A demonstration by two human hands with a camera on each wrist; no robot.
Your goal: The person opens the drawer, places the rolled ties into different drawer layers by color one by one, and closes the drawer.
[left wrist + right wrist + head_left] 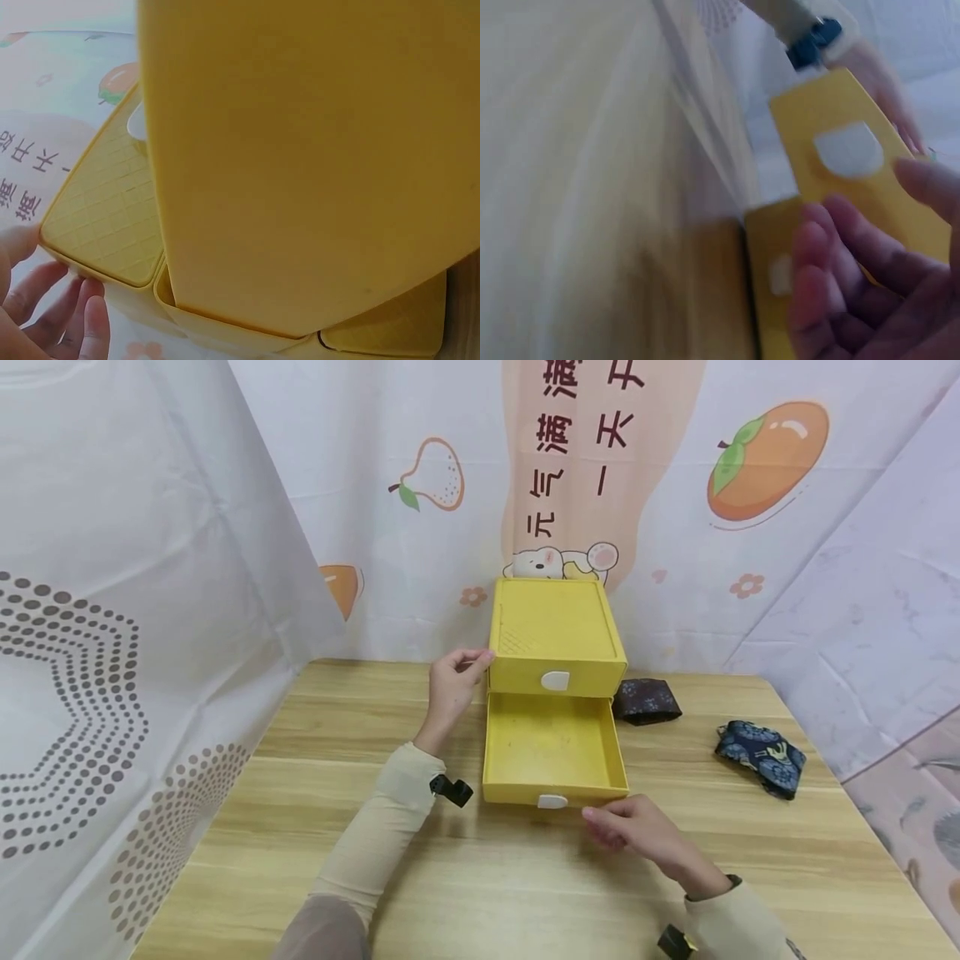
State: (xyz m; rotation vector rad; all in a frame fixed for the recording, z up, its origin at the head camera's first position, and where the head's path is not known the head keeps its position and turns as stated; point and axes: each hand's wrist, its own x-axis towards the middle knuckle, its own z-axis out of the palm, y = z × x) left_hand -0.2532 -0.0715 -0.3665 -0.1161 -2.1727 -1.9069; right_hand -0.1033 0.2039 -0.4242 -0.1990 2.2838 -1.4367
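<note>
Fingers [480,657] of left hand [450,689] rest straight against yellow drawer box [555,639], far middle of table [262,827]; right hand [637,831] loosely curled, holding nothing, just beside pulled-out lower drawer [553,752] (empty). Brace box, slide drawer straight. Near edge free; dark cloth bundles [647,700] toward right edge.

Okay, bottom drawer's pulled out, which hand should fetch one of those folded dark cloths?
Probably the right hand: it is free by the open drawer, on the cloths' side. The left hand touches the yellow cabinet.
</note>
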